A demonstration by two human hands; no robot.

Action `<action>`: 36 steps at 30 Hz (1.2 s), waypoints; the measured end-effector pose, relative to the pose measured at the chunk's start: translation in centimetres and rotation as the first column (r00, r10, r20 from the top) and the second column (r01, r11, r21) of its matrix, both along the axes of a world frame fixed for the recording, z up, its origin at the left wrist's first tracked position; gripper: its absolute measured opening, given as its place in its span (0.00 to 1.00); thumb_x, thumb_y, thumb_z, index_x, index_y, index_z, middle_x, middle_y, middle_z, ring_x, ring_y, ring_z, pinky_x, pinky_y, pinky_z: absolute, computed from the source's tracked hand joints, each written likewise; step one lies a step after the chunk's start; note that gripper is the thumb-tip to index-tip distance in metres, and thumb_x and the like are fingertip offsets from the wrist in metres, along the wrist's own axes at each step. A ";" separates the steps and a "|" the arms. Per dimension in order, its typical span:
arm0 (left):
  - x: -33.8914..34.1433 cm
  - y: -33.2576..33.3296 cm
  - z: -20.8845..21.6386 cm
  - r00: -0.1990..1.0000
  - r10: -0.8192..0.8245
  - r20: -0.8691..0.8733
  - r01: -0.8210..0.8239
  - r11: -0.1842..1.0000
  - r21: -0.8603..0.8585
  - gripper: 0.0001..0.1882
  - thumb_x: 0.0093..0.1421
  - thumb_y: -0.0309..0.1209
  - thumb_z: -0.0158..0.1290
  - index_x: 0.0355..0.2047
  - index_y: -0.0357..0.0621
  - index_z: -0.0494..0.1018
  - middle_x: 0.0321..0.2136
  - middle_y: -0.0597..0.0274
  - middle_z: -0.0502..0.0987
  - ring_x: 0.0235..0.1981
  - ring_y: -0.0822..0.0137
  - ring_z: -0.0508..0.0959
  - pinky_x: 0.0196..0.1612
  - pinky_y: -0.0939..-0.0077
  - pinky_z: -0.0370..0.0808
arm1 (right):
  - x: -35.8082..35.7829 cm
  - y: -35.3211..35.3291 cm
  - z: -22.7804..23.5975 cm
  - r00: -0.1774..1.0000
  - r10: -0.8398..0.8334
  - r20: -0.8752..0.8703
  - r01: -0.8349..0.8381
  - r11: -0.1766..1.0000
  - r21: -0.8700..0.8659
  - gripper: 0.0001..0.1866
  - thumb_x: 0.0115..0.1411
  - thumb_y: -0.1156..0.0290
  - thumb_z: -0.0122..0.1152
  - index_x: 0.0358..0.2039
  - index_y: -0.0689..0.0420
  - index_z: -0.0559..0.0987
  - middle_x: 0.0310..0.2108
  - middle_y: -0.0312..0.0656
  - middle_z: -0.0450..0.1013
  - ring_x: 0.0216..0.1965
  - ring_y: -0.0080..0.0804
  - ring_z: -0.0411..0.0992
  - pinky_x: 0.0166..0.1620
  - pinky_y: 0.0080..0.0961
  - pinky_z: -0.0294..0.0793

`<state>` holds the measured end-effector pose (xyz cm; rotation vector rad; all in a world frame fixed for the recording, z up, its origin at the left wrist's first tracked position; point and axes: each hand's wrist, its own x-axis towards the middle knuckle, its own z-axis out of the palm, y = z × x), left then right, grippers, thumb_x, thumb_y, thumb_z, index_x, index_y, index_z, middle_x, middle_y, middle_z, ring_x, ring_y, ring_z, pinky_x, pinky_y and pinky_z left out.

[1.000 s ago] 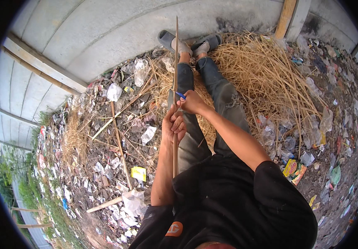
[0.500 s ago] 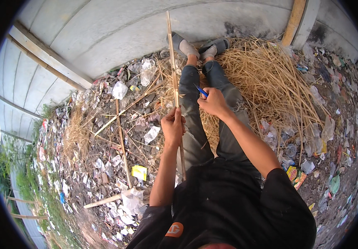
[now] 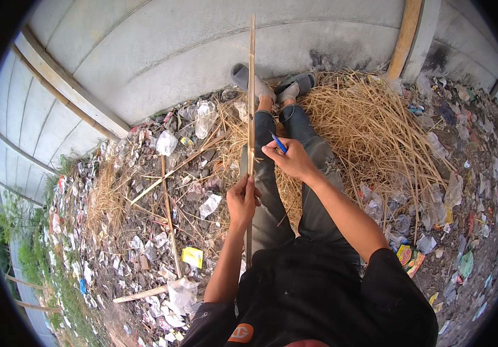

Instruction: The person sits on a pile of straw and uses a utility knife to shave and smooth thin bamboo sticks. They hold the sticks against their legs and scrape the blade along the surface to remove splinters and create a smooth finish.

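A long, narrow split bamboo strip stands out ahead of me, its lower end running down along my left thigh. My left hand is closed round it below its middle, thumb along the strip. My right hand grips a small blue-handled knife, its thin dark tip pointing up and left. The fingers of that hand are close beside the strip, just above my left hand; whether they touch it I cannot tell. Pale curled shavings show at the strip near them.
Straw-like bamboo shavings lie heaped beside my outstretched legs. Around them litter and plastic bags cover the ground. Another bamboo strip and a short pale stick lie to the left. A concrete wall rises beyond my feet.
The bamboo strip has shifted right and toward me, and my left hand has moved down with it. My right hand has come slightly left and nearer, close to the strip.
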<state>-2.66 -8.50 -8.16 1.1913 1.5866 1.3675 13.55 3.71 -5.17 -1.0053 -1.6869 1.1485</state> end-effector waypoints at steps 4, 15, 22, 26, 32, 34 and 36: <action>-1.6 -0.8 -1.2 0.989 -0.128 0.073 0.129 0.992 -0.001 0.19 0.74 0.36 0.47 0.55 0.33 0.74 0.16 0.69 0.72 0.16 0.80 0.70 0.20 0.83 0.67 | 0.6 3.8 -1.2 0.972 -0.095 -0.213 0.074 0.992 -0.106 0.19 0.66 0.56 0.63 0.32 0.61 0.82 0.16 0.26 0.64 0.19 0.15 0.61 0.24 0.23 0.58; -4.8 -4.2 -2.9 0.986 -0.162 0.050 0.164 0.986 -0.029 0.18 0.70 0.33 0.54 0.54 0.34 0.75 0.16 0.77 0.69 0.13 0.84 0.65 0.16 0.85 0.60 | 5.6 11.1 4.6 0.885 -0.273 -0.377 0.181 0.948 -0.262 0.15 0.64 0.54 0.66 0.34 0.54 0.81 0.13 0.24 0.59 0.13 0.15 0.56 0.18 0.20 0.54; -7.9 -0.6 0.5 0.997 0.046 -0.057 -0.040 0.994 0.106 0.10 0.68 0.31 0.56 0.41 0.35 0.79 0.17 0.78 0.68 0.17 0.86 0.63 0.20 0.86 0.55 | 7.6 10.0 5.0 0.895 -0.250 -0.370 0.165 0.955 -0.245 0.12 0.62 0.61 0.66 0.35 0.57 0.82 0.15 0.26 0.63 0.14 0.14 0.57 0.18 0.20 0.54; -10.2 3.9 5.5 0.935 0.231 -0.268 -0.160 0.952 0.261 0.12 0.69 0.34 0.56 0.41 0.35 0.80 0.13 0.77 0.66 0.14 0.86 0.60 0.17 0.84 0.51 | 8.0 8.6 4.2 0.939 -0.199 -0.279 0.126 0.958 -0.257 0.08 0.58 0.66 0.66 0.30 0.58 0.82 0.18 0.27 0.66 0.17 0.14 0.59 0.19 0.20 0.54; -11.7 8.4 9.2 0.790 0.356 -0.499 -0.080 0.867 0.492 0.14 0.70 0.33 0.53 0.50 0.36 0.79 0.11 0.77 0.61 0.13 0.86 0.57 0.17 0.80 0.48 | 10.7 6.8 1.6 0.950 -0.303 0.080 0.313 0.915 -0.255 0.17 0.52 0.62 0.64 0.31 0.66 0.78 0.23 0.41 0.71 0.25 0.32 0.71 0.28 0.35 0.66; -11.0 9.3 8.5 0.880 0.214 -0.423 -0.057 0.933 0.355 0.16 0.71 0.35 0.51 0.52 0.39 0.78 0.13 0.77 0.62 0.14 0.86 0.56 0.17 0.81 0.47 | 11.6 6.4 -0.1 0.942 -0.268 0.204 0.321 0.898 -0.303 0.17 0.52 0.64 0.63 0.34 0.67 0.77 0.24 0.43 0.73 0.26 0.34 0.73 0.29 0.36 0.68; -9.6 9.4 7.2 0.946 0.117 -0.304 -0.046 0.972 0.231 0.16 0.72 0.38 0.51 0.50 0.40 0.79 0.14 0.78 0.62 0.15 0.86 0.55 0.18 0.82 0.47 | 12.1 5.1 -0.8 0.959 -0.201 0.202 0.264 0.892 -0.367 0.16 0.59 0.67 0.59 0.42 0.68 0.75 0.26 0.45 0.75 0.26 0.33 0.76 0.29 0.34 0.73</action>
